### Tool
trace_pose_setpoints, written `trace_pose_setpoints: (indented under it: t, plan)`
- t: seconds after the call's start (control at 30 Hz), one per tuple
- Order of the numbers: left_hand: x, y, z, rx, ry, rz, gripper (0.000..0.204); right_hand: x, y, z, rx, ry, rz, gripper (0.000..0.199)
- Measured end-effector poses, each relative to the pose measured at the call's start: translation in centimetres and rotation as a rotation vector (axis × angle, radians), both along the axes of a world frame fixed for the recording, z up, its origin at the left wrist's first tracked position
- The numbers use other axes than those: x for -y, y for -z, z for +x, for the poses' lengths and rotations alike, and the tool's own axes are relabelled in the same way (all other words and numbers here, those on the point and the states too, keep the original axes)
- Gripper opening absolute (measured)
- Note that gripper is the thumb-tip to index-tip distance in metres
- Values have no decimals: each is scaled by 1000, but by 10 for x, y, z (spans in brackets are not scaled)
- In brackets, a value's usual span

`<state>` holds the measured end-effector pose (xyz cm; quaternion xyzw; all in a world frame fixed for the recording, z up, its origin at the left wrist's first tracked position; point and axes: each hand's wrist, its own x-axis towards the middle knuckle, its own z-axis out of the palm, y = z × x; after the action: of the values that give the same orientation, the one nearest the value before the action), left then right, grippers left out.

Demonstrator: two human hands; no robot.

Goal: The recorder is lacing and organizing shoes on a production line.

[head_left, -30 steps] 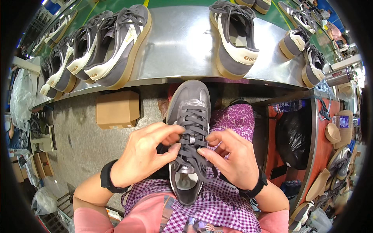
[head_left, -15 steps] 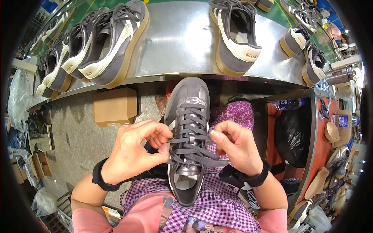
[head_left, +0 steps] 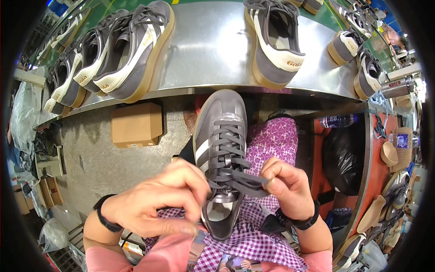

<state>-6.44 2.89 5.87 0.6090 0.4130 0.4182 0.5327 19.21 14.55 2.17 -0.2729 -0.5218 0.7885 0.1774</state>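
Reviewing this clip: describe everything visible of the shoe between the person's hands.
The shoe is a low, dark grey sneaker, with a suede-looking toe, white side stripes and a pale interior. Flat dark laces crisscross its front and form loose loops near the opening. Seen from above, its toe points away from the person, its heel over the checked apron. The right hand pinches the loops; the blurred left hand overlaps its side, contact unclear.
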Motion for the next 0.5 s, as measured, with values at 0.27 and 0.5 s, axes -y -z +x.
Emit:
trace_pose_setpoints:
  t: [0.27, 0.5]
  plan:
    - [-15, 12, 31, -725, -323, 130, 21, 0, -19, -20, 150, -54, 144, 13]
    - [-5, 7, 6, 283, -170, -151, 25, 7, -2, -3, 127, 90, -58, 17]
